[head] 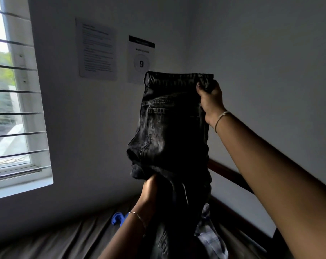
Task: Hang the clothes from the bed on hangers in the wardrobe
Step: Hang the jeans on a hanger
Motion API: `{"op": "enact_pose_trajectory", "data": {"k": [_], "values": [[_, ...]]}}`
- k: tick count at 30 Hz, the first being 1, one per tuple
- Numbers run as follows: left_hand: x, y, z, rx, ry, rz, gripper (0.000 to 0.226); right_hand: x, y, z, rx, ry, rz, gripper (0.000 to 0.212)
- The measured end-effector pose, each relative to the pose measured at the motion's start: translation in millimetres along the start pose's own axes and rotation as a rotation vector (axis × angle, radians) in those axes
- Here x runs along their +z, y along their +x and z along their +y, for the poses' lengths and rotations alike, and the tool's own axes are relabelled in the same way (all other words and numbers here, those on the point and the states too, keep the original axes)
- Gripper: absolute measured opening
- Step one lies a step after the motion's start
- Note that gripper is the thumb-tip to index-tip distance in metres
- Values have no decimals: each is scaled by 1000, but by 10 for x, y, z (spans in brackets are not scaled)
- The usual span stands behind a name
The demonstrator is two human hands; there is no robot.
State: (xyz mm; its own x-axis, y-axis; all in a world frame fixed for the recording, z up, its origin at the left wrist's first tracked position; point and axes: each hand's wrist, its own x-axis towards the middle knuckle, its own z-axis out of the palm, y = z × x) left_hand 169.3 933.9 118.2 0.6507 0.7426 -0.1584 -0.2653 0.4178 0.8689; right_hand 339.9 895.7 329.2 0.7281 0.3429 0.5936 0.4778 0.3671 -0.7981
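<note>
Hiding the checked shirt (212, 238), black jeans (173, 128) hang gripped by both hands' fingers (200, 88), blue hanger (118, 218) beside.

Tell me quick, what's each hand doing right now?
Left hand: closed, gripping the dark jeans lower down, at the bunched seat.
Right hand: closed, gripping the jeans' waistband, holding them up.

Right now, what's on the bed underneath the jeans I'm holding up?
Below the jeans, a plaid garment lies on the brown bed sheet, and part of a blue hanger shows by the left hand. The hanging legs cover whatever is directly beneath.
</note>
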Motion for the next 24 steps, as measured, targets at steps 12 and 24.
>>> {"op": "enact_pose_trajectory", "data": {"k": [12,24], "values": [[-51,27,678,133,-214,-110,35,-253,-491,1027,437,-175,-104,36],[175,-119,591,41,20,-155,27,-735,-1643,1415,821,-143,-194,25]]}}
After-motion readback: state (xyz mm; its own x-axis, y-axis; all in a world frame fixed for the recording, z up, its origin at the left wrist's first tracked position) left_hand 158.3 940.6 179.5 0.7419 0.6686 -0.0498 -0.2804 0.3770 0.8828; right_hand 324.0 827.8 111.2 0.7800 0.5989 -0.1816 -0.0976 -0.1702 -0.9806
